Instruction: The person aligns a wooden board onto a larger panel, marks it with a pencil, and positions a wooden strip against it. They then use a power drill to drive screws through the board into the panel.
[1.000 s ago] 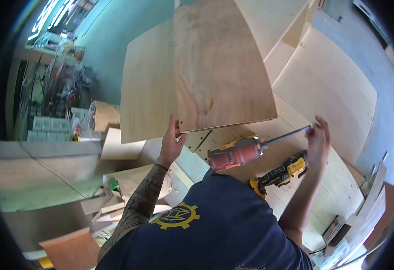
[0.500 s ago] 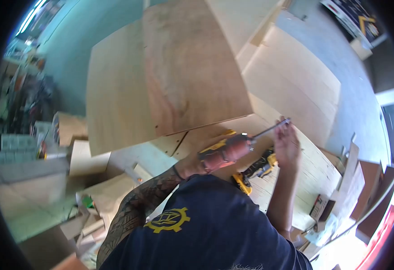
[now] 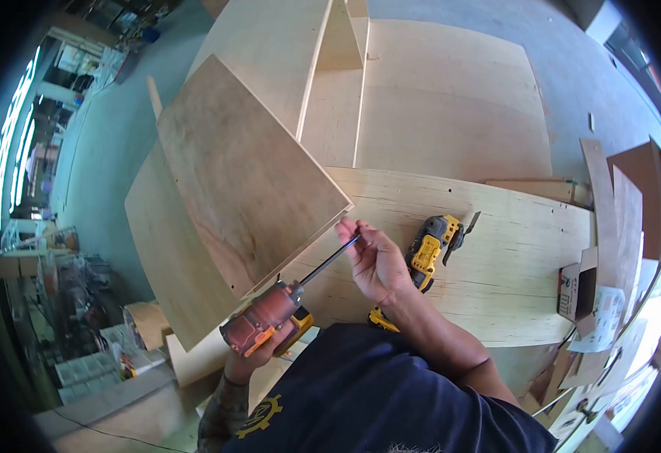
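My left hand [image 3: 249,362] is wrapped round the handle of a reddish power driver [image 3: 264,317] with a long dark bit [image 3: 329,261]. The bit points up and to the right. At its tip, the fingers of my right hand [image 3: 374,260] are pinched together; what they hold, if anything, is too small to tell. Just beyond those fingers is the lower right corner of a brown plywood panel [image 3: 247,166]. To the right of my right hand, a yellow and black power tool [image 3: 431,249] lies on a pale plywood board [image 3: 496,279].
A pale plywood frame [image 3: 334,113] with a divider stands beyond the board. An open small box [image 3: 576,291], wood strips [image 3: 606,196] and cardboard are at the right. Plastic trays [image 3: 89,370] sit at the lower left. Part of another yellow tool [image 3: 382,318] shows beside my shirt.
The view has turned and shifted. The driver and both hands are now lower and further left in view, with the bit tip close to the brown panel's corner.
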`<action>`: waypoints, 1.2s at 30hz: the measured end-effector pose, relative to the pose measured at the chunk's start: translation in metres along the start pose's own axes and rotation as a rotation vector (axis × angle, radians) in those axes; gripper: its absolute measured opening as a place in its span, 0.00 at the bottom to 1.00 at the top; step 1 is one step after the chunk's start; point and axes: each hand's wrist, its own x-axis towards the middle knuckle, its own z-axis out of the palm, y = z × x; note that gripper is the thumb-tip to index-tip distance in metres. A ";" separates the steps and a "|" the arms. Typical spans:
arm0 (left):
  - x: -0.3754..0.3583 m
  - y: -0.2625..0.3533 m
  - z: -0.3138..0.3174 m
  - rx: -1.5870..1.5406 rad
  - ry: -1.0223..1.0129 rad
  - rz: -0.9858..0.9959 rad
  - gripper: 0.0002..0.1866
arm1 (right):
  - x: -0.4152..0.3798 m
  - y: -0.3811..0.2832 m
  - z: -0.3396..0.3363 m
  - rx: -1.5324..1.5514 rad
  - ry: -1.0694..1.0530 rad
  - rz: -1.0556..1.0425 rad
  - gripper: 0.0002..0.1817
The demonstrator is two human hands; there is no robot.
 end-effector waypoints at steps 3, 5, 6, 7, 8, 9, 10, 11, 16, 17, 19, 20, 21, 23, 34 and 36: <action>-0.010 0.001 0.001 -0.222 -0.038 -0.273 0.15 | 0.005 0.003 -0.012 0.007 -0.003 0.027 0.07; -0.012 0.001 0.000 -0.210 -0.013 -0.355 0.09 | 0.008 0.005 -0.015 0.023 -0.006 0.033 0.06; -0.010 0.003 -0.001 -0.201 -0.006 -0.382 0.08 | 0.009 0.005 -0.014 0.040 0.005 0.028 0.06; -0.008 0.007 -0.005 -0.154 0.009 -0.379 0.08 | 0.010 0.006 -0.013 0.057 0.015 0.024 0.06; -0.006 0.011 -0.008 -0.125 0.016 -0.376 0.09 | 0.013 0.008 -0.013 0.069 0.011 0.027 0.06; -0.002 0.016 -0.012 -0.096 0.023 -0.373 0.09 | 0.015 0.009 -0.013 0.073 -0.006 0.030 0.06; 0.004 0.022 -0.016 -0.180 0.029 -0.392 0.08 | 0.017 0.010 -0.013 0.075 -0.022 0.032 0.06; 0.010 0.026 -0.018 -0.265 0.035 -0.411 0.07 | 0.019 0.011 -0.012 0.086 -0.026 0.034 0.06; 0.033 0.032 -0.042 -0.059 -0.038 -0.306 0.07 | 0.035 0.017 -0.003 0.055 -0.096 0.040 0.05; 0.036 0.033 -0.045 -0.049 -0.037 -0.300 0.07 | 0.038 0.019 -0.003 0.063 -0.105 0.040 0.05; 0.051 0.049 -0.048 -0.107 0.045 -0.345 0.08 | 0.042 0.023 -0.001 0.044 -0.130 0.069 0.05; 0.055 0.048 -0.051 -0.105 0.057 -0.345 0.08 | 0.044 0.025 0.000 0.051 -0.136 0.070 0.05; 0.060 0.049 -0.057 -0.096 0.058 -0.343 0.08 | 0.046 0.026 0.001 0.053 -0.146 0.078 0.05; 0.071 0.053 -0.070 -0.047 -0.024 -0.334 0.08 | 0.049 0.029 0.003 0.065 -0.157 0.086 0.06; 0.147 0.103 -0.082 -0.044 -0.154 -0.381 0.10 | 0.069 0.039 0.011 0.087 -0.100 0.063 0.10; 0.155 0.109 -0.084 -0.014 -0.173 -0.378 0.11 | 0.070 0.039 0.012 0.083 -0.089 0.063 0.11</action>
